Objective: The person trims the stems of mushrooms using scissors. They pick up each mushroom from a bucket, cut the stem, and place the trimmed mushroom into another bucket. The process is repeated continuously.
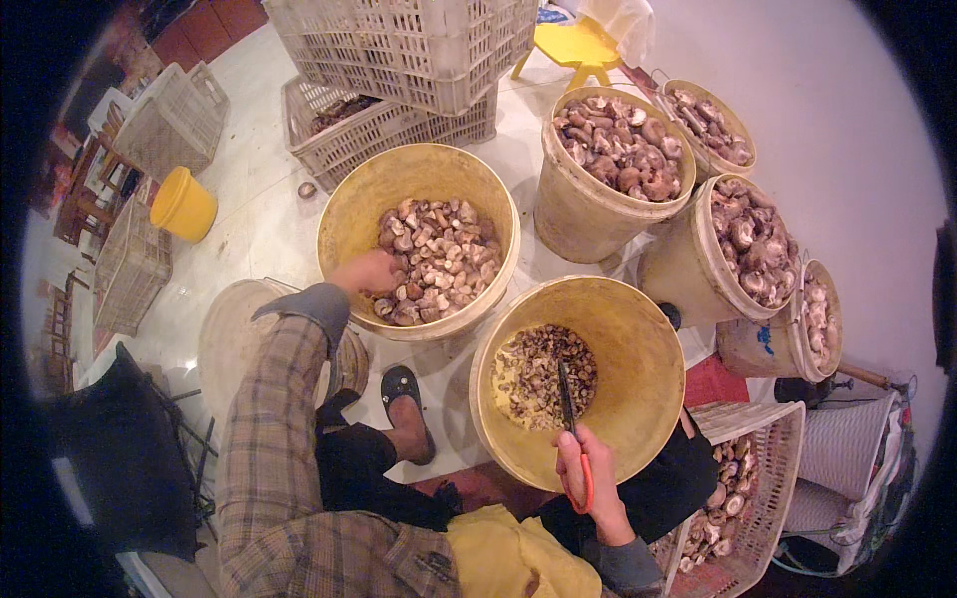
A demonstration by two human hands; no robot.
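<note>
My left hand [374, 270] reaches into a yellowish plastic bucket [419, 153], at the left edge of the mushrooms [448, 258] in it. The hand is blurred, and its fingertips are hidden among the mushrooms, so a grip cannot be told. My right hand [587, 471] holds scissors [582, 486] with orange-red handles over a second bucket [635, 389]. Their dark blades point away from me, above small cut mushroom pieces [542, 374] at the bottom of that bucket.
Several buckets [579, 217] full of mushrooms stand at the right. Stacked plastic crates [404, 52] are behind the left bucket. A crate [777, 478] of mushrooms sits at my right side, a lidded bucket [232, 336] by my left arm. A yellow stool [576, 45] stands farther back.
</note>
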